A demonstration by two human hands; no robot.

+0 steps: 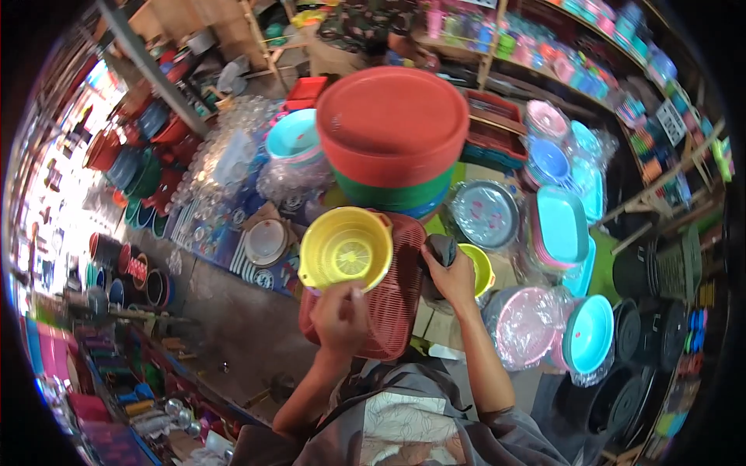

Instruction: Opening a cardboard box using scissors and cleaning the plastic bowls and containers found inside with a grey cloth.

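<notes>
A yellow plastic colander (346,247) rests on a red slotted plastic basket (399,291) in front of me. My left hand (341,317) is at the colander's near rim with its fingers curled; blur hides whether they grip it. Against the basket's right side, my right hand (451,276) holds a bunched dark grey cloth (441,250). Just beyond that hand is a yellow-green bowl (479,269), partly covered by it.
Stacked large tubs with a red one (393,116) on top stand beyond the basket. Plastic-wrapped grey trays (485,213) and turquoise basins (588,335) lie to the right. A wooden post (495,49) rises by shelves of cups. A person in camouflage clothing (364,26) is at the back.
</notes>
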